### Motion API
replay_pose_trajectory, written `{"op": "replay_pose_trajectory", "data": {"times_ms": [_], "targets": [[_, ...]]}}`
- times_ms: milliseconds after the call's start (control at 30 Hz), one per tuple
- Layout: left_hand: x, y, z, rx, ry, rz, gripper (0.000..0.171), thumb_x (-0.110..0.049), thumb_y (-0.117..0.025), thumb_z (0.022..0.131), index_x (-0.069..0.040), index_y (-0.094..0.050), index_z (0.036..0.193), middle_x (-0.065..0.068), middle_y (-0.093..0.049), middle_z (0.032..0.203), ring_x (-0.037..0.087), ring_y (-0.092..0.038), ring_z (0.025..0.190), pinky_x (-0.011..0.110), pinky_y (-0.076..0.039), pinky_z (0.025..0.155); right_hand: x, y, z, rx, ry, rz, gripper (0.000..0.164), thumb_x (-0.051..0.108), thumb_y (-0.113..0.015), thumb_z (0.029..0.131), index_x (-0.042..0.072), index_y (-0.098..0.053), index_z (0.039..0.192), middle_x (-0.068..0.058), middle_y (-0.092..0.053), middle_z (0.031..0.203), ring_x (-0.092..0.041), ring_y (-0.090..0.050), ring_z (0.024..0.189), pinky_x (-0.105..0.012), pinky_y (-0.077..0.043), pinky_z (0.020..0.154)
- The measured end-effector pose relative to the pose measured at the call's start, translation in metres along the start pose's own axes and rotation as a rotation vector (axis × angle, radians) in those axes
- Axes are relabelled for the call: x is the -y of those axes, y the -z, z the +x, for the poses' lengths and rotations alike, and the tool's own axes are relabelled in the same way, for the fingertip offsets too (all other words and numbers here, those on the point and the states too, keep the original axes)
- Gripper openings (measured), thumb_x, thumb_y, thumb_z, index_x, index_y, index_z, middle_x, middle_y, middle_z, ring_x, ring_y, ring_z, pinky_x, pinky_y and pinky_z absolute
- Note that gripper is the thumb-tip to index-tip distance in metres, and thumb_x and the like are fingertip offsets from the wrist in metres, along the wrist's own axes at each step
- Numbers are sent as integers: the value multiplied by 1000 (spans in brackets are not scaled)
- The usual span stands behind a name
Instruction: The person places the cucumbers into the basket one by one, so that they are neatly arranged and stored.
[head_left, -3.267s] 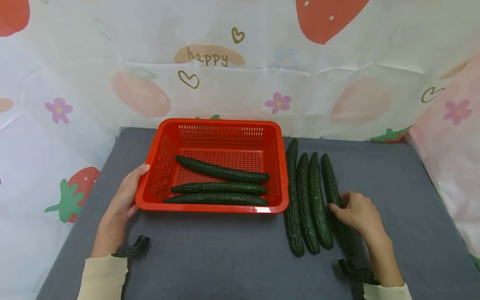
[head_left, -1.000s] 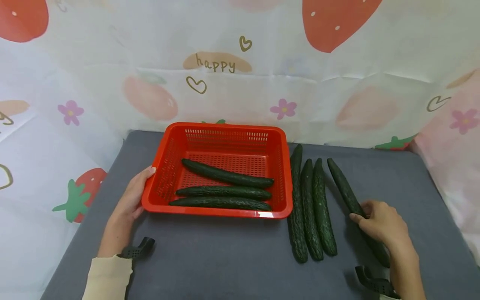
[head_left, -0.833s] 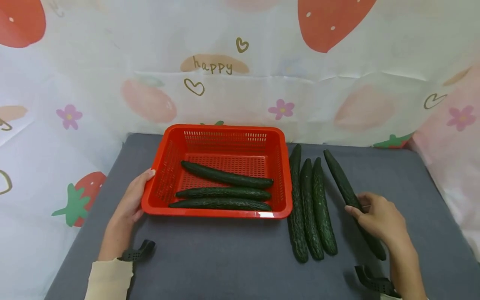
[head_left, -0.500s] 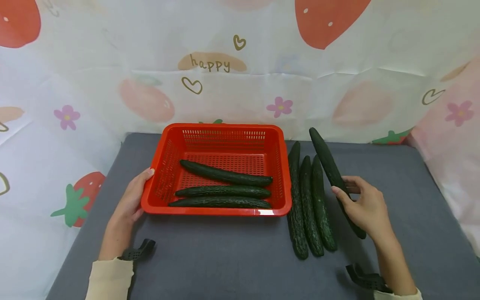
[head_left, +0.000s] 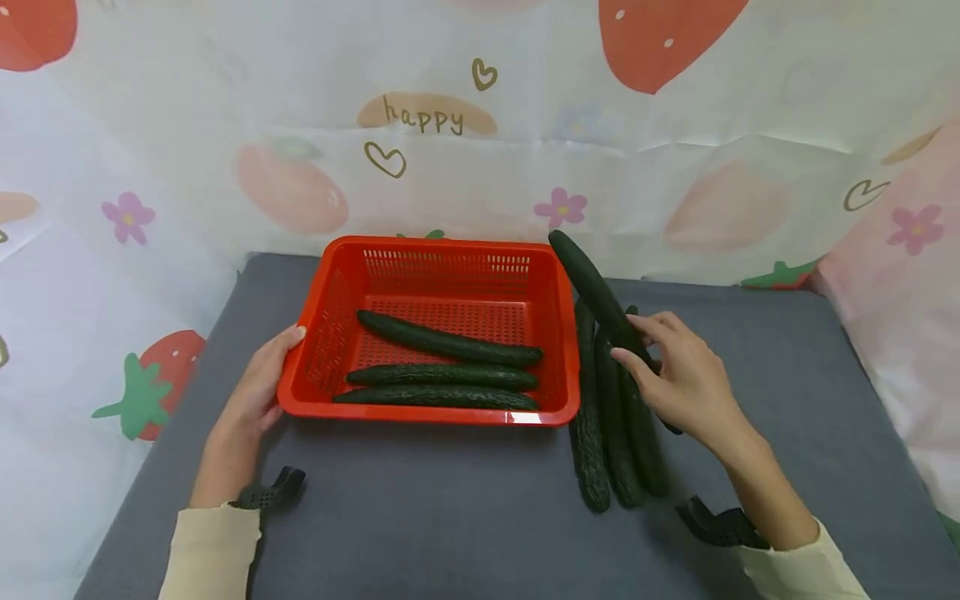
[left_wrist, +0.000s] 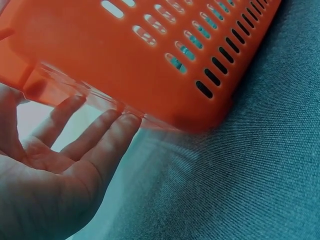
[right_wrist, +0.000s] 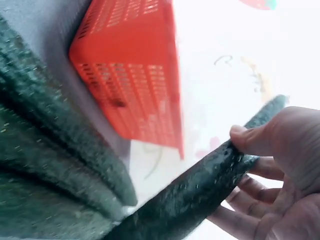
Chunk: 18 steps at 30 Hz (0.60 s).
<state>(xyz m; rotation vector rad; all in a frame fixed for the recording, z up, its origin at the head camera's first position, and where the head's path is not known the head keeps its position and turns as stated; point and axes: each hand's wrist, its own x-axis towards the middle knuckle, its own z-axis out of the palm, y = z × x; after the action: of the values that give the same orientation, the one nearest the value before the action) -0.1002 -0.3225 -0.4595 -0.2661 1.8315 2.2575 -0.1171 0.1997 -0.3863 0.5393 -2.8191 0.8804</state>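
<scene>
My right hand (head_left: 686,379) pinches a dark green cucumber (head_left: 592,283) between thumb and fingers. It is raised and tilted, its far end overlapping the basket's right back corner in the head view. Below it, three cucumbers (head_left: 590,442) lie side by side on the table, partly hidden by the held one. The red plastic basket (head_left: 442,414) has three cucumbers (head_left: 450,339) lying crosswise inside. My left hand (head_left: 258,375) holds the basket's left rim, thumb on top. In the left wrist view, its fingertips (left_wrist: 131,119) press under the rim.
A grey cloth covers the table (head_left: 450,517). Behind it hangs a white curtain (head_left: 480,192) printed with strawberries and flowers, close to the basket's back edge. Each wrist wears a black camera mount (head_left: 723,525).
My right hand took the rightmost cucumber, drew it away to the right, then lifted it and carried it left over the row toward the basket. My left hand stayed on the rim.
</scene>
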Motion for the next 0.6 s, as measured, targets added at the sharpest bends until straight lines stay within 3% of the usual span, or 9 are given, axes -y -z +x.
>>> {"op": "replay_pose_trajectory", "data": {"times_ms": [67, 300, 500, 600], "targets": [[0, 1, 0, 2, -5, -3, 26, -39, -50, 112, -25, -54, 134, -11, -75, 106, 4, -76, 89, 21, -63, 81, 6, -1, 7, -8, 40, -9, 47, 23, -75, 100, 1, -64, 140, -15, -68, 120, -11, -46, 63, -26, -37, 51], [2, -1, -2, 8, -8, -27, 25, -38, -49, 113, -24, -55, 133, -10, -75, 105, 5, -76, 88, 21, -64, 81, 24, 2, 22, 5, 104, -15, 45, 26, -77, 98, 6, -67, 137, -11, -75, 109, -8, -44, 53, -28, -37, 49], [-1, 0, 1, 10, -13, -21, 27, -39, -50, 112, -24, -53, 135, -10, -73, 107, 4, -75, 90, 21, -63, 82, 48, -1, 38, 51, 103, -20, 44, 28, -77, 97, 7, -69, 135, -12, -77, 108, -14, -47, 53, -31, -39, 47], [-2, 1, 1, -1, 8, -27, 29, -40, -51, 112, -25, -52, 137, -11, -73, 109, 3, -74, 92, 21, -63, 83, 62, -5, 49, 71, 129, -34, 39, 29, -76, 96, 10, -71, 130, -9, -77, 106, -18, -55, 61, -32, -42, 50]]}}
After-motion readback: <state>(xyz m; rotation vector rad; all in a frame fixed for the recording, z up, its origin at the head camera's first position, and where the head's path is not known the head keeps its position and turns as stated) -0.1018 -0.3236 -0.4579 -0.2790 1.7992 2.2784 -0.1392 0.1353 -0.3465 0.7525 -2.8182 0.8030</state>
